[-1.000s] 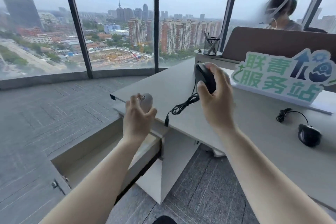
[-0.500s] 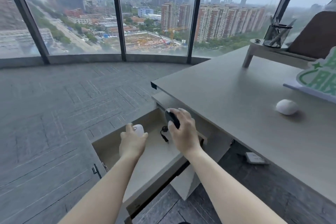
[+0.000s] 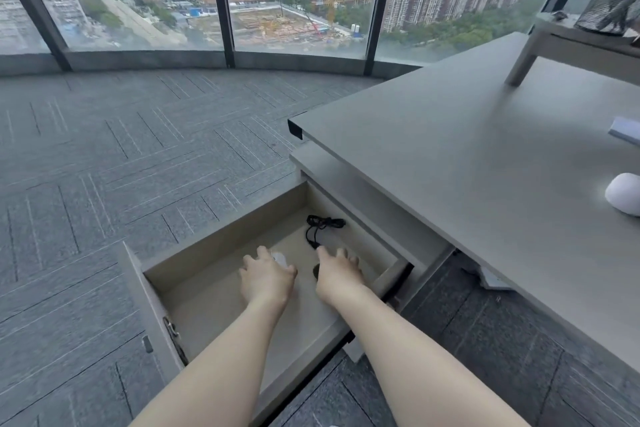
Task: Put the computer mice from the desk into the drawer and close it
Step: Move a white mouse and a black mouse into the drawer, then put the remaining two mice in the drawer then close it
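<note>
Inside the open beige wooden drawer (image 3: pixel 221 246), the left hand (image 3: pixel 266 279) covers a small white mouse (image 3: pixel 280 258). The right hand (image 3: pixel 337 276) covers a black corded mouse (image 3: pixel 317 270). Whether either hand grips its mouse cannot be told.

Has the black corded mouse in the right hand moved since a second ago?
Yes. It went from above the grey desk down into the open drawer, where the right hand covers the black corded mouse.
</note>
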